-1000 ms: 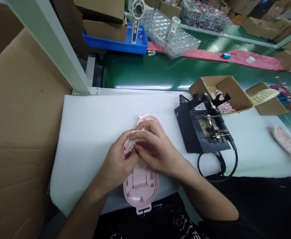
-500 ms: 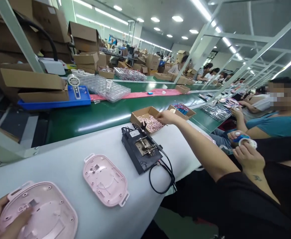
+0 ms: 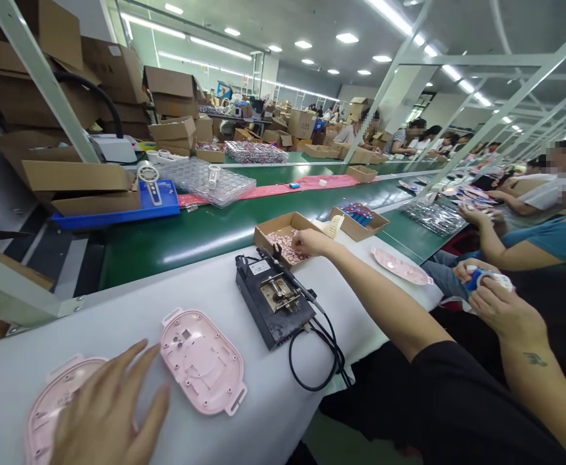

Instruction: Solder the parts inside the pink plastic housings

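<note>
My left hand [image 3: 111,410] hovers at the bottom left with its fingers spread and nothing in it. It partly covers a pink plastic shell [image 3: 45,413] that lies inside-up on the white padded table [image 3: 205,284]. A second pink shell [image 3: 202,361] lies just right of the hand. My right arm stretches out, and my right hand [image 3: 312,242] dips its fingertips into a cardboard box of small pink parts [image 3: 275,232]. Whether those fingers hold a part is hidden.
A black fixture [image 3: 273,300] with a looped cable [image 3: 316,368] stands mid-table. Beyond it are a box of blue items [image 3: 360,219], a cream grille [image 3: 333,226] and a pink cover [image 3: 401,266]. A green conveyor [image 3: 190,236] runs behind. A neighbour's hands [image 3: 498,300] hold a blue-white roll.
One second ago both hands worked on one shell. Since then my right hand has reached to the parts box, and my left hand has let go of the shell and spread above it.
</note>
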Action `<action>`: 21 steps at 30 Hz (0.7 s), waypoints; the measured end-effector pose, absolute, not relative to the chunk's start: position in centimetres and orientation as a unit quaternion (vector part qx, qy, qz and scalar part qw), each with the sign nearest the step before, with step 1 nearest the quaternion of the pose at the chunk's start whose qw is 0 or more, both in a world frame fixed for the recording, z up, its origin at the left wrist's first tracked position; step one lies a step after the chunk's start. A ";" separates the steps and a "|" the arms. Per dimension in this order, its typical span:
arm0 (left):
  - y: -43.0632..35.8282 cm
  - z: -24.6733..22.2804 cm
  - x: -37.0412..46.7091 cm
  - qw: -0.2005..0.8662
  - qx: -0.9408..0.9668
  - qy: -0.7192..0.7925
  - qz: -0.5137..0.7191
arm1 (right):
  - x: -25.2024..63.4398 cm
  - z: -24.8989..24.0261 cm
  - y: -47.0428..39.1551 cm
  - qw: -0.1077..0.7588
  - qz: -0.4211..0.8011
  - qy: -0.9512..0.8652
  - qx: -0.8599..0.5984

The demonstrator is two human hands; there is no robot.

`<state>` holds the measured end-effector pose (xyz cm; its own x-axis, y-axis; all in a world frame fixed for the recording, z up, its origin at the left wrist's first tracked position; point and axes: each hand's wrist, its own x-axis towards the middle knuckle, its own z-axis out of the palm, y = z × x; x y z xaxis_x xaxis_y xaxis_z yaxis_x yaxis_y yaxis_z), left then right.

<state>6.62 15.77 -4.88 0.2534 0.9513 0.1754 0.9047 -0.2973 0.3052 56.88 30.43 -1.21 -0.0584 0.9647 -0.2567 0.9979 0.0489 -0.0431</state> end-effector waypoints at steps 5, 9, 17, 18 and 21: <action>16.9 -4.3 11.7 0.000 0.784 0.619 0.034 | 56.6 -0.6 29.9 0.065 -0.101 0.732 0.671; 18.3 -3.5 12.5 0.043 0.797 0.602 -0.012 | 55.8 -0.7 30.1 0.066 -0.108 0.718 0.685; 15.6 -1.6 13.5 0.225 0.706 0.629 0.236 | 54.0 0.3 30.0 0.002 -0.092 0.700 0.708; 15.1 -1.6 13.5 0.261 0.685 0.620 0.279 | 53.6 0.8 29.2 -0.025 -0.081 0.701 0.708; 13.7 -2.3 13.5 0.348 0.661 0.573 0.337 | 51.3 2.1 25.0 -0.148 -0.038 0.687 0.710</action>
